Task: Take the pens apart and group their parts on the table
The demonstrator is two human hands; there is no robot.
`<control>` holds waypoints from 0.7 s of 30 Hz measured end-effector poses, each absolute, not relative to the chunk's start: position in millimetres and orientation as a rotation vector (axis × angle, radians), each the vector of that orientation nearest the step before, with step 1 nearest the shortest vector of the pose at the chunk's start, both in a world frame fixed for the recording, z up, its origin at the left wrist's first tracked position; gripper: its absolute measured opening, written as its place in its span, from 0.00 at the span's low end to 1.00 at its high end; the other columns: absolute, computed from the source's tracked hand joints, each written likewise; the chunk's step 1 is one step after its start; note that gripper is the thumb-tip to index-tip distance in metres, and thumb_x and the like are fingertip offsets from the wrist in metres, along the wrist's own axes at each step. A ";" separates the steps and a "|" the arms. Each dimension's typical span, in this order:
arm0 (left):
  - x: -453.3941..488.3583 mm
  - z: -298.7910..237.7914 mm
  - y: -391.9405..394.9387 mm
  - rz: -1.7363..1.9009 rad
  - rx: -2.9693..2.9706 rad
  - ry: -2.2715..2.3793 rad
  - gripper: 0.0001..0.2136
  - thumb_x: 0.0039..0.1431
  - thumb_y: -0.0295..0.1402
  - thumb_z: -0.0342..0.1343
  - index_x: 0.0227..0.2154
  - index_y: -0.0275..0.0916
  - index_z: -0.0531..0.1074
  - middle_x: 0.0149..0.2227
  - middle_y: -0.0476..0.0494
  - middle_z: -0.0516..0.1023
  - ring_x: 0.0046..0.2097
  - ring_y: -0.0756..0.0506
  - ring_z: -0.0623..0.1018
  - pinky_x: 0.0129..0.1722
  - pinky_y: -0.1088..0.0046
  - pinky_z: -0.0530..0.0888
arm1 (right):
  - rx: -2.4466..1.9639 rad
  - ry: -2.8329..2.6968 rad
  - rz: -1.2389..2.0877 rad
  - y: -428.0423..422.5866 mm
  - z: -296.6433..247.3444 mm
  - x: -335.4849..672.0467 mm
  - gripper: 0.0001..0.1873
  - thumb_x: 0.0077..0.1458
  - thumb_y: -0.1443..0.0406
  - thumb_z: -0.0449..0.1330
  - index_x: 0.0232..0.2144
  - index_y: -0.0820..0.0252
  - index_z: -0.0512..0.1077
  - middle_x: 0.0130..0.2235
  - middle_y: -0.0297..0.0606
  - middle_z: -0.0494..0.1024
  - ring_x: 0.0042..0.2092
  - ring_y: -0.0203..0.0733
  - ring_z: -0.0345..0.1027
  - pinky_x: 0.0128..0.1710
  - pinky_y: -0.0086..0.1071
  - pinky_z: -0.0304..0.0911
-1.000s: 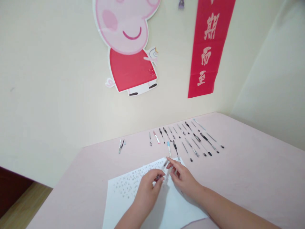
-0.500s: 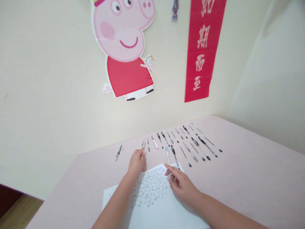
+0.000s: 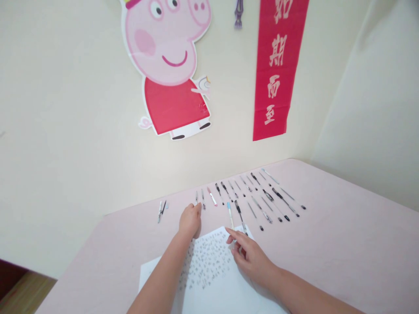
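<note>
My left hand [image 3: 190, 221] is over the table at the near end of a slim pen [image 3: 197, 197], with its fingers curled together. Whatever they pinch, if anything, is hidden behind the hand. Just right of it lies another slim pen [image 3: 203, 199], then a pink and white pen [image 3: 212, 196]. My right hand [image 3: 250, 255] rests on the sheet of paper [image 3: 222, 298], index finger stretched toward the sheet's far edge and the others loosely bent; I see nothing held in it. Beyond that hand are a blue-capped pen [image 3: 230, 214] and a black-capped pen [image 3: 240, 213].
Several pens and refills lie in two slanting rows on the pink table [image 3: 343, 244], such as a long black pen [image 3: 285, 201]. A small group of pens [image 3: 161, 212] lies at the left. Behind stands the wall with a pig cutout [image 3: 176, 104] and a red banner [image 3: 278, 78].
The left hand's index finger, stretched toward the pens before, is now bent down, and the hand sits slightly further right. The right hand has hardly moved. The view has shifted slightly.
</note>
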State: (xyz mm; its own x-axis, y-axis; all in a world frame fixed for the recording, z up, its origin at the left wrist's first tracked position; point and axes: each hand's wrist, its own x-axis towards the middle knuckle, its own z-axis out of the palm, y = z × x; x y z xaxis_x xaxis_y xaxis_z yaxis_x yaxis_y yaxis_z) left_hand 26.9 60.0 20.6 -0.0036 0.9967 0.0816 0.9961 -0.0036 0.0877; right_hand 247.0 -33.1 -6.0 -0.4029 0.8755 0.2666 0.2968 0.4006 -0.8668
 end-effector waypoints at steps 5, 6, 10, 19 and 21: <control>28.1 17.6 63.9 0.159 2.215 2.220 0.18 0.63 0.32 0.37 0.50 0.44 0.67 0.37 0.41 0.71 0.41 0.46 0.72 0.40 0.72 0.65 | -1.001 -1.910 0.970 -33.0 -5.8 247.2 0.28 0.52 0.72 0.50 0.56 0.52 0.59 0.42 0.38 0.70 0.30 0.33 0.62 0.31 0.29 0.62; 28.0 16.6 64.7 0.159 2.217 2.220 0.18 0.63 0.32 0.37 0.50 0.43 0.67 0.38 0.41 0.71 0.41 0.45 0.72 0.40 0.71 0.65 | -1.003 -1.911 0.970 -33.1 -5.6 247.3 0.28 0.52 0.72 0.50 0.56 0.52 0.59 0.42 0.38 0.70 0.30 0.33 0.61 0.31 0.29 0.62; 26.5 14.2 65.6 0.160 2.228 2.211 0.18 0.63 0.33 0.36 0.50 0.44 0.66 0.38 0.41 0.71 0.41 0.45 0.72 0.40 0.71 0.65 | -0.992 -1.919 0.960 -33.6 -4.1 247.4 0.28 0.52 0.72 0.50 0.56 0.52 0.59 0.42 0.38 0.70 0.30 0.33 0.61 0.31 0.29 0.62; 20.6 15.9 55.6 0.272 2.153 2.225 0.19 0.60 0.33 0.43 0.54 0.40 0.61 0.42 0.39 0.70 0.45 0.44 0.71 0.43 0.71 0.64 | -0.988 -1.946 0.949 -33.5 -3.5 247.0 0.26 0.51 0.73 0.50 0.53 0.54 0.63 0.41 0.38 0.71 0.30 0.33 0.62 0.31 0.29 0.61; 17.5 15.9 50.9 0.359 2.115 2.232 0.20 0.59 0.33 0.44 0.55 0.38 0.61 0.43 0.38 0.70 0.46 0.44 0.71 0.45 0.71 0.64 | -0.999 -1.960 0.946 -33.2 -4.8 246.4 0.23 0.51 0.73 0.50 0.50 0.56 0.67 0.39 0.38 0.72 0.29 0.34 0.62 0.31 0.29 0.61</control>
